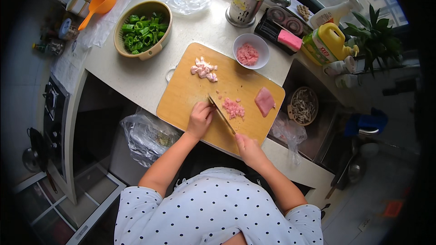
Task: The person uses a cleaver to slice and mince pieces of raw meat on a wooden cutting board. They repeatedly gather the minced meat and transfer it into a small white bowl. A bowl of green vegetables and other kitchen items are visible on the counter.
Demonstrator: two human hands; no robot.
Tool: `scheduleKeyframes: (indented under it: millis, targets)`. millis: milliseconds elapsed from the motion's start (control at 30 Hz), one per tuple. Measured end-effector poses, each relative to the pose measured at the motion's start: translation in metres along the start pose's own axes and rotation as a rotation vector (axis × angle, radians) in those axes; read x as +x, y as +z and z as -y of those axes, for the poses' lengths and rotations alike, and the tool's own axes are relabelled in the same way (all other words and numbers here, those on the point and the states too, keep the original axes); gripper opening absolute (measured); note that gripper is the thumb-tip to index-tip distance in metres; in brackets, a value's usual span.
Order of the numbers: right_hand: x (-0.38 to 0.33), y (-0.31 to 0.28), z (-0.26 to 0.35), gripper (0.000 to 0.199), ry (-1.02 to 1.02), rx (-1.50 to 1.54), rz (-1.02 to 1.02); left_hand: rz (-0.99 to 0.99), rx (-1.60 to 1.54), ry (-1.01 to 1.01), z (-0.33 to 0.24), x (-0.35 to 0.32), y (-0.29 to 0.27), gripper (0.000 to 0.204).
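A wooden cutting board (181,95) lies in front of me on the counter. My right hand (246,147) grips the handle of a kitchen knife (222,115), its blade slanting up and left across the board. By the far part of the blade is my left hand (201,117), fingers curled in; what they pinch is hidden. Finely chopped pink meat (234,109) lies just right of the blade. Farther right is an uncut slab of meat (264,102). Pale, fatty meat pieces (204,69) sit near the board's far left. A white bowl (262,60) beyond the board holds minced meat (247,54).
Cut green peppers fill a colander (164,41) at far left. Behind the board stands a chopstick holder (242,9). The sink (295,75) at right contains a basket of sliced mushrooms (304,105). Plastic bags (147,134) hang at the counter's front; a yellow jug (324,43) stands far right.
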State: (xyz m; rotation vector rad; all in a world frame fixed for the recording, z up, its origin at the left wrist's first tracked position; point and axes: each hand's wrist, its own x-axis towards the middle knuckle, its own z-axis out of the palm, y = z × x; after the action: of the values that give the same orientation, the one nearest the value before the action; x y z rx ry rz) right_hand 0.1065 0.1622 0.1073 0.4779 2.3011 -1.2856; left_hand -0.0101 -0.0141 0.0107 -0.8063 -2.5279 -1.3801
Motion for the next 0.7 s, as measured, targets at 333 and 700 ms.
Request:
scheduleKeyframes:
  millis: [333,700]
  targets:
    - [0.037,0.021,-0.001,0.044,-0.094,0.089,-0.099,0.033,0.045,0.019,0.006,-0.002,0.007,0.012]
    - [-0.001,-0.003,-0.011,0.041,-0.029,-0.023,0.008,0.007,-0.004,-0.003,-0.003,-0.012,-0.009,0.02]
